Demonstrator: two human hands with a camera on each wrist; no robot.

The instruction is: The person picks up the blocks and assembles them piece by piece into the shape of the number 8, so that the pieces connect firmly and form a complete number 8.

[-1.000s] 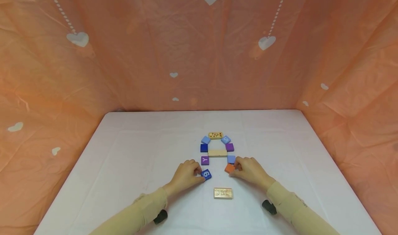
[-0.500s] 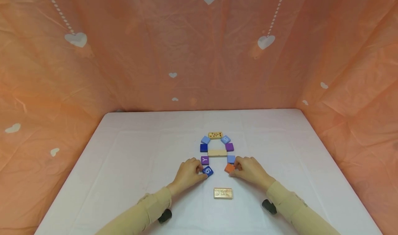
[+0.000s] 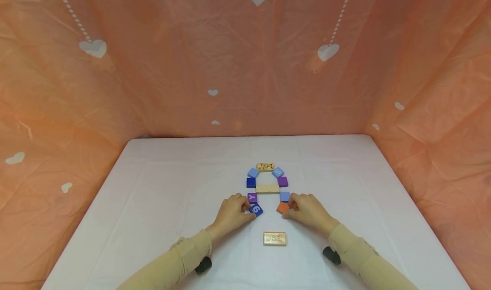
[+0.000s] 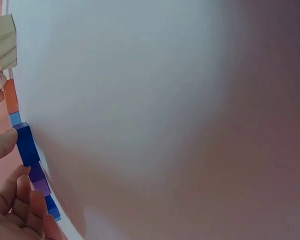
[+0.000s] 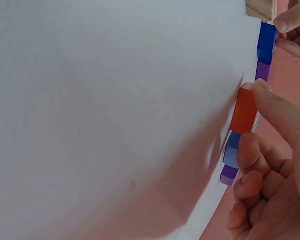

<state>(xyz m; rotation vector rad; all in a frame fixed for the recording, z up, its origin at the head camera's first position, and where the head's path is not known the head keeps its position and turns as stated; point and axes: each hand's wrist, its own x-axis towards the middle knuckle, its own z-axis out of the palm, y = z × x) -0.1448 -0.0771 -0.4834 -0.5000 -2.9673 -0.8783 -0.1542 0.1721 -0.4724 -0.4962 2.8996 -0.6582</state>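
Observation:
My left hand (image 3: 229,215) pinches a dark blue tile (image 3: 256,210) marked 6 between thumb and finger. This tile sits tilted at the near corner of a purple tile (image 3: 252,197) marked Y. Across from it, my right hand (image 3: 310,213) pinches an orange tile (image 3: 283,207), also angled, against the near side of a light blue tile (image 3: 284,196). Thumb and fingertips at the edges of the orange block (image 5: 244,110) show in the right wrist view. The left wrist view has the dark blue block (image 4: 27,145) between thumb and finger.
Farther back, two columns of tiles include a dark blue one (image 3: 251,182) and a purple one (image 3: 282,181). A plain wooden block (image 3: 267,189) lies between them, and a gold-faced block (image 3: 265,167) tops the outline. Another gold-faced block (image 3: 274,239) lies nearer me on the white table (image 3: 172,175).
My left hand has slid the dark blue tile away from me and slightly right, up to the purple Y tile, turning it a little. My right hand stays on the orange tile.

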